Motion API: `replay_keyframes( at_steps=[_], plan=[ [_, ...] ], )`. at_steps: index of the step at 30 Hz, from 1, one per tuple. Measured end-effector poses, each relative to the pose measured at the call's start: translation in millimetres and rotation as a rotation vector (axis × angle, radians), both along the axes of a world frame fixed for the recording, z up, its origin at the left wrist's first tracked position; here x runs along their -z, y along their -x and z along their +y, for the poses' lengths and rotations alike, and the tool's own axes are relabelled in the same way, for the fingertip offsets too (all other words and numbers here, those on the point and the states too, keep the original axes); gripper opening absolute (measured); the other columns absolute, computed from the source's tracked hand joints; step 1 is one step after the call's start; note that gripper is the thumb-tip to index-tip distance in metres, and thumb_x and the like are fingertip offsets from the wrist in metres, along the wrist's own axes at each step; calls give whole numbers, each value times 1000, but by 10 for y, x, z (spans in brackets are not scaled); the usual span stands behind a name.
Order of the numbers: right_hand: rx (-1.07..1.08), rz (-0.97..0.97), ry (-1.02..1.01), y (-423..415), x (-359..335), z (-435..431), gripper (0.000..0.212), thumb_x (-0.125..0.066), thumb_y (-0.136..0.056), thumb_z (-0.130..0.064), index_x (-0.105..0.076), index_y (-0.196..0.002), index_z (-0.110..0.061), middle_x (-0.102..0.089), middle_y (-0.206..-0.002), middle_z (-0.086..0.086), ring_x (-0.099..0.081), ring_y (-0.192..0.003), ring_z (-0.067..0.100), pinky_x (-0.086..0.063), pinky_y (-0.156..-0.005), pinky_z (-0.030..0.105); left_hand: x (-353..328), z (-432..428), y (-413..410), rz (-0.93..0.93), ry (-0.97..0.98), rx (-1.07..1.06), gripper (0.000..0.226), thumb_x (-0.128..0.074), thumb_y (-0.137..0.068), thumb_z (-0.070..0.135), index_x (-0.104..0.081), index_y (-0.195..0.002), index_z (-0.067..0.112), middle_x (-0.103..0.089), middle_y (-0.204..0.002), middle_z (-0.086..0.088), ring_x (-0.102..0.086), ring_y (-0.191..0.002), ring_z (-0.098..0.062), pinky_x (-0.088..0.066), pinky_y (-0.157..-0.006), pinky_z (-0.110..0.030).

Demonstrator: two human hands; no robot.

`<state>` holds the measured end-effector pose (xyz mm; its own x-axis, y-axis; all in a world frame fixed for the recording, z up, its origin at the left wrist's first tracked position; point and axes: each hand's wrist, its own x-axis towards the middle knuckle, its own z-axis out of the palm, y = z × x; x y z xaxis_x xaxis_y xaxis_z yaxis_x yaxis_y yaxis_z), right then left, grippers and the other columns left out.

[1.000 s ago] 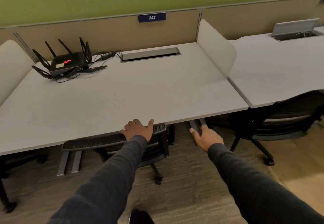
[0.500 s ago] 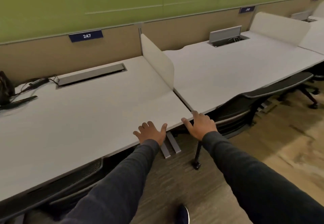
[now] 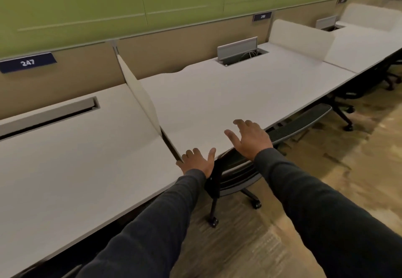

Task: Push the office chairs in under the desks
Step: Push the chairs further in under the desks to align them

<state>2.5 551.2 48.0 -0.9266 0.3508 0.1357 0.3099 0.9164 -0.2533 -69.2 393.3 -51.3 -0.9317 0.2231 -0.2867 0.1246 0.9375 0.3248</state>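
Both hands are out with fingers spread, gripping nothing: the left hand point(image 3: 196, 162) sits at the front left corner of the middle desk point(image 3: 228, 95), right by the divider panel point(image 3: 141, 95), and the right hand point(image 3: 250, 139) hovers over that desk's front edge. The black mesh office chair point(image 3: 237, 175) is at that same edge, its backrest top poking out just below both hands; whether either palm actually touches it I can't tell. Another chair point(image 3: 348, 95) sits near the next desk's front edge, further right.

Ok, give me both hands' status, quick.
Left hand: open, fingers spread, holding nothing, at the desk edge.
Right hand: open, holding nothing, over the chair back.
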Motion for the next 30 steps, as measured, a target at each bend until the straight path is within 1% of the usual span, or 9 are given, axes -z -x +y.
replay_keyframes(
  at_steps=[8, 11, 14, 18, 21, 24, 26, 28, 30],
  plan=[
    [59, -87, -128, -219, 75, 1509, 69, -28, -96, -69, -49, -139, -18, -58, -129, 13, -54, -116, 33, -42, -94, 46, -236, 833, -76, -196, -157, -230, 102, -10, -86, 85, -39, -152, 13, -40, -154, -17, -37, -140, -37, -25, -115, -53],
    [54, -118, -159, -325, 72, 2075, 71, -26, -94, -71, -50, -137, -19, -57, -129, 13, -52, -117, 33, -42, -95, 48, -439, 1085, -66, -286, -300, -335, 100, -19, -90, 82, -35, -154, 6, -36, -158, -18, -37, -143, -36, -27, -117, -44],
    [84, -176, -126, -355, 35, 2520, 73, -30, -92, -74, -50, -136, -19, -53, -133, 14, -49, -122, 35, -40, -98, 50, -598, 1265, -90, -336, -381, -413, 95, -30, -92, 77, -33, -155, 7, -34, -159, -18, -38, -142, -36, -31, -116, -42],
    [93, -241, -132, -255, 9, 2942, 74, -35, -90, -73, -50, -137, -17, -49, -135, 15, -46, -124, 37, -39, -99, 49, -720, 1495, -137, -540, -432, -487, 73, -51, -94, 64, -47, -141, 8, -49, -144, -19, -55, -120, -40, -54, -84, -45],
    [105, -284, -160, -106, 6, 3222, 75, -38, -89, -72, -48, -138, -16, -48, -136, 15, -45, -125, 37, -38, -101, 48, -745, 1699, -60, -604, -323, -450, 51, -56, -97, 53, -58, -118, 6, -63, -116, -15, -62, -93, -29, -54, -68, -36],
    [130, -330, -129, 107, 10, 3505, 75, -42, -88, -70, -45, -141, -16, -45, -140, 16, -45, -125, 37, -38, -100, 47, -784, 1882, 54, -711, -148, -371, 37, -52, -102, 41, -63, -95, 6, -68, -88, -12, -63, -76, -25, -51, -75, -29],
    [140, -379, -11, 261, 54, 3714, 75, -45, -90, -67, -43, -143, -13, -45, -143, 17, -46, -127, 37, -40, -100, 46, -784, 1984, 142, -753, 14, -314, 36, -47, -104, 34, -63, -85, 7, -69, -69, -8, -63, -59, -20, -48, -60, -21],
    [102, -464, 63, 394, 96, 3900, 71, -44, -93, -62, -47, -141, -10, -51, -142, 15, -51, -125, 34, -42, -99, 42, -742, 2076, 221, -799, 136, -285, 34, -45, -103, 28, -62, -84, 5, -67, -73, -10, -61, -61, -21, -47, -62, -22],
    [65, -525, 66, 517, 98, 4049, 63, -46, -94, -56, -53, -136, -10, -55, -140, 13, -53, -124, 31, -42, -100, 39, -704, 2162, 293, -834, 208, -270, 34, -44, -104, 26, -61, -85, 5, -64, -87, -11, -58, -73, -22, -46, -82, -28]
  ],
)
